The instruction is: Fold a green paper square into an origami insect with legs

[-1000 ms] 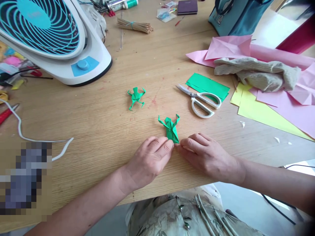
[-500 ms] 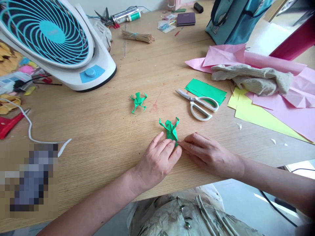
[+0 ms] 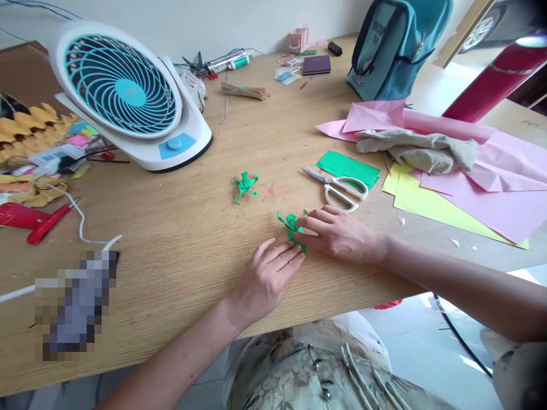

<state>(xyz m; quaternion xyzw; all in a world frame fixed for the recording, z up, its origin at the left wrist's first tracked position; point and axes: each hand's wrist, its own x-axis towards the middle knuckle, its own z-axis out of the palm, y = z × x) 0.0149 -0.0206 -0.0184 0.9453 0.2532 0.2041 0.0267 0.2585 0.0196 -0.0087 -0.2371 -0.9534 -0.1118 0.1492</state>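
Observation:
A green folded-paper frog [image 3: 292, 226] lies on the wooden table [image 3: 179, 228] in front of me. My right hand [image 3: 337, 233] rests over its right side, fingers closed on the paper. My left hand [image 3: 271, 272] lies flat just below it, fingers stretched out, fingertips touching the frog's rear end. A second, smaller green paper frog [image 3: 245, 185] sits apart, up and to the left.
White-handled scissors [image 3: 339, 186] lie by a green paper strip [image 3: 348, 166]. Pink and yellow sheets [image 3: 470, 188] and a grey cloth [image 3: 421, 149] cover the right side. A white and blue fan [image 3: 128, 99], a teal bag [image 3: 393, 45], a red tool [image 3: 32, 219] and a white cable [image 3: 81, 225] stand around.
My right hand has moved up onto the frog's body. My left hand has flattened below it. The view has pulled back and tilted up.

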